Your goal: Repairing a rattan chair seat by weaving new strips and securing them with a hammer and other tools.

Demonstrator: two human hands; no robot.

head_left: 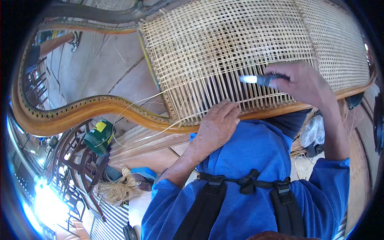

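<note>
Cane strips, pale and straw-coloured, woven in an open grid across a curved wooden chair frame (100,110) that fills the upper half of the view. Woven panel (224,48) dense and checkered toward the top and right, thinning to bare upright strands near the lower rail.

Left hand (218,126) laid palm-down on the lower edge of the panel, fingers curled loosely over the strands and rail, pressing rather than clamping; nothing gripped that shows. Right hand (304,84) raised in front of the weave, closed around a dark slim tool (262,80) with a bright, pale tip pointing left into the strands; possibly an awl or small knife, though glare hides the tip's shape.

Judged by look: strands thin, springy and light, liable to kink or split if bent sharply, best taken near the free ends and eased through. Frame stiff, smooth and varnished, honey-orange, with a row of small drilled holes along its rim; safest held by the solid rail, not the weave.

Loose single strand (136,104) trailing from the panel's left edge down toward a green tin (99,136) below. Bundle of raw fibre (118,188) lying lower left beside dark wooden chair parts. Blue sleeves and shirt, black harness straps (248,184) across the chest at the bottom.
</note>
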